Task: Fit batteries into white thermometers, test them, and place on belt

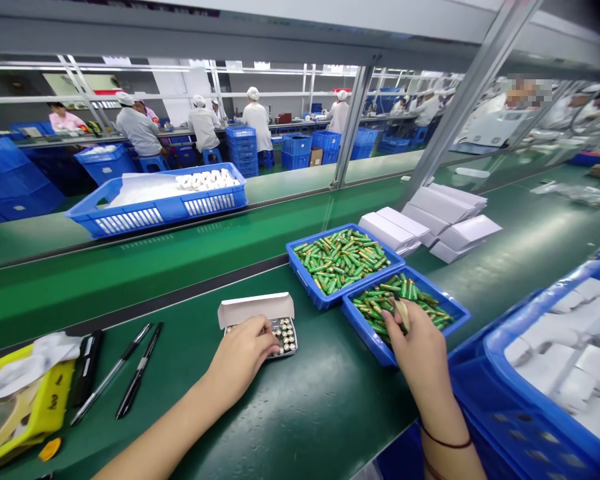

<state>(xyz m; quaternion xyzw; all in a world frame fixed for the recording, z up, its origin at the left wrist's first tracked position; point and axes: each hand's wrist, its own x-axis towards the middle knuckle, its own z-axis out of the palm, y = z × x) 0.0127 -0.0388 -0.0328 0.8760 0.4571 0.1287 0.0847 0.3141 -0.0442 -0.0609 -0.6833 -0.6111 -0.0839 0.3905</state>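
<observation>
My left hand rests curled on a small open white box partly filled with upright batteries, gripping its left side. My right hand reaches into the nearer blue tray of loose green batteries, fingers pinched among them; what they hold is hidden. A second blue tray heaped with green batteries sits just behind it.
Stacked white boxes lie behind the trays. A blue crate of white parts stands at right, another blue basket on the far belt. Two pens and a yellow case lie at left. Workers sit at far benches.
</observation>
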